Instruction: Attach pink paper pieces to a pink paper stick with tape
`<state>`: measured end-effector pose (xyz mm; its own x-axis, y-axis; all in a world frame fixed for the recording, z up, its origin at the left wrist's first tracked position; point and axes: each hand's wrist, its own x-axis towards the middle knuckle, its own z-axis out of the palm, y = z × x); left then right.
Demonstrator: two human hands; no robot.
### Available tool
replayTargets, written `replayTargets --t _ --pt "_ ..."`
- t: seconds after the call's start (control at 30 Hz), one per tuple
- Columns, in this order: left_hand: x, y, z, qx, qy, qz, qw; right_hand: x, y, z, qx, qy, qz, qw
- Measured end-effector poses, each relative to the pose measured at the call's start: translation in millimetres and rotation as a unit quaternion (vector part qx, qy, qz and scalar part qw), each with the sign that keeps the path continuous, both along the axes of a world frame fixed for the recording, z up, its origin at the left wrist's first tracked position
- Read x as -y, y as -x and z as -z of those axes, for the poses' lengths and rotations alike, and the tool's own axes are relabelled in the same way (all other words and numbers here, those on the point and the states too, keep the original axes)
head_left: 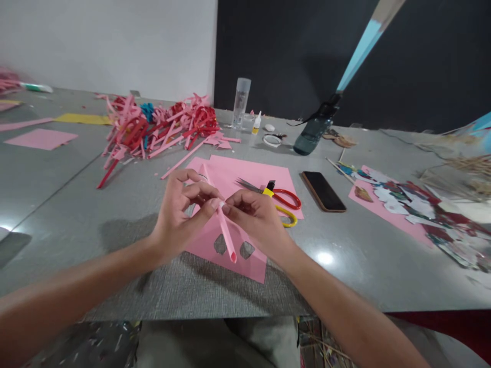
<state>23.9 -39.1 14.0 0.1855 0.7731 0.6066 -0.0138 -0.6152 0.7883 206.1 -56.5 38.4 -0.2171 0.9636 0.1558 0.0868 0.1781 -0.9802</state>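
Note:
A rolled pink paper tube [227,236] slants between my hands, its open end towards me. My left hand [187,207] pinches it from the left with thumb and fingertips. From the other side, my right hand [253,209] presses its fingertips on the same spot, where a small white bit shows. Beneath them lies a pink paper sheet [249,166] with two holes cut near its front edge. Scissors [287,199] with one red and one yellow handle rest on the sheet, beside my right hand. A yellow and black piece [269,188] lies across their blades.
Pink and red paper strips [153,125] are heaped at the back left. A phone [324,191], a dark bottle [312,133], a clear cylinder [241,102] and a small glue bottle [257,124] stand or lie beyond. Paper scraps [414,204] cover the right side.

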Motion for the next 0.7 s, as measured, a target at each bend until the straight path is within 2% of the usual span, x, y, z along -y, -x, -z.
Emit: replayTargets --t 0.23,0.4,0.53,0.7 --pt "1.9 0.3 1.5 0.053 0.021 0.008 0.998 -1.8 2.0 -0.6 -0.123 0.026 0.05 0.991" --pt "1.6 -0.9 2.4 0.087 0.02 -0.012 0.996 -2.2 0.5 1.6 -0.139 0.044 0.061 0.987" --pt "0.9 -0.7 1.3 0.065 0.016 -0.025 0.997 -1.6 -0.7 0.8 -0.169 0.057 0.071 0.981" --pt "2.5 -0.6 2.4 0.022 0.009 0.002 1.0 -4.8 0.5 3.9 -0.23 0.1 0.067 0.966"
